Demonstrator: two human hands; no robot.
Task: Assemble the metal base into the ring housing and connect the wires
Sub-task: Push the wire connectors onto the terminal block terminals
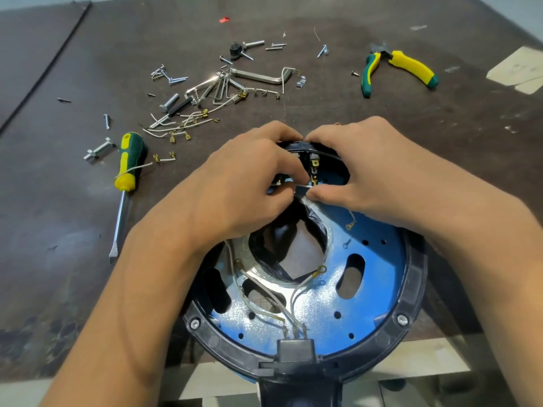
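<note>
The ring housing [415, 277] lies flat on the near edge of the table [440, 142], open side up. Its near part hangs past the table edge. The metal base [382, 283], shiny and blue-tinted, sits inside it. The line from the black connector block [295, 349] at the near rim to the terminal block [315, 168] at the far rim runs straight near to far. A black neck points toward the near side and is cut off by the bottom of the view.

Both hands work at the far rim. The left hand [244, 183] pinches a short white wire [302, 186] just beside the brass tabs of the terminal block. The right hand [367, 165] curls its fingers over the far rim of the housing and grasps it, its thumb tip at the end of that same wire. The hands cover most of the far rim, so I cannot tell whether the wire end is seated on a tab.

More wires [291, 301] run from the connector block across the base, one ending in a free ring terminal [321, 270].

A screwdriver [129, 160] lies to the left, blade pointing near. Hex keys [258, 76], screws [170, 79] and loose leads [182, 124] are scattered farther off. Pliers [411, 66] lie at the far right.
</note>
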